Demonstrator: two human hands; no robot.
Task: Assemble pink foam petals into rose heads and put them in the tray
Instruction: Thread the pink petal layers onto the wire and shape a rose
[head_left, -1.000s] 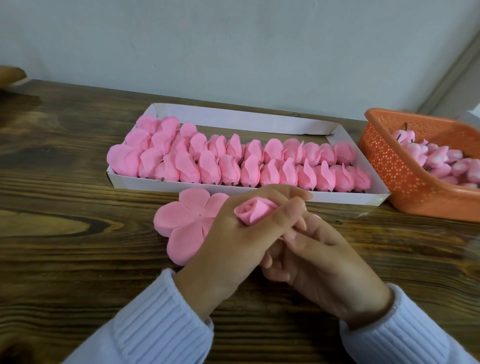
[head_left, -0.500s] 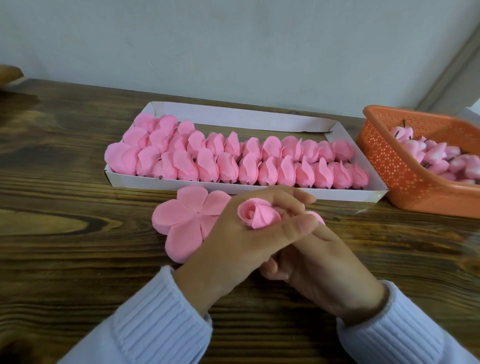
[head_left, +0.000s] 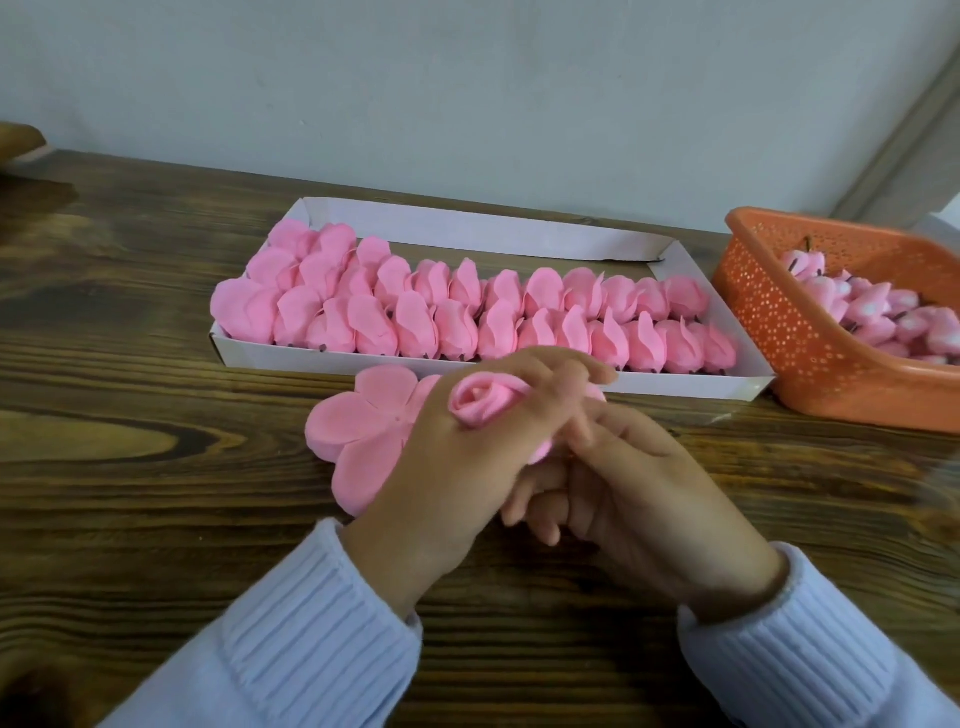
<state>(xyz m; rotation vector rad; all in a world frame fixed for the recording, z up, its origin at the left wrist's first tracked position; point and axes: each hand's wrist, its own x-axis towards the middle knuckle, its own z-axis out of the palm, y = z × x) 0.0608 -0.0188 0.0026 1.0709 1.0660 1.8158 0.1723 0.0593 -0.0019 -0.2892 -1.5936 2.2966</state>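
While some two dozen finished rose heads (head_left: 415, 325) fill two rows of the one white tray (head_left: 467, 226) at mid-frame (overlap blurs the count), its back strip is bare, so more seem due. At centre, the left hand (head_left: 457, 467) curls round one rose bud (head_left: 480, 402). The right hand (head_left: 639, 499) curls beneath, its hold hidden. One flat petal cut-out (head_left: 363, 431) lies just left.

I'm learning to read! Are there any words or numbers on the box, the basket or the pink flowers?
None: no words, numbers or signs show on the white tray, the orange basket, the rose heads, the rose bud held by the left hand, or the wooden table.
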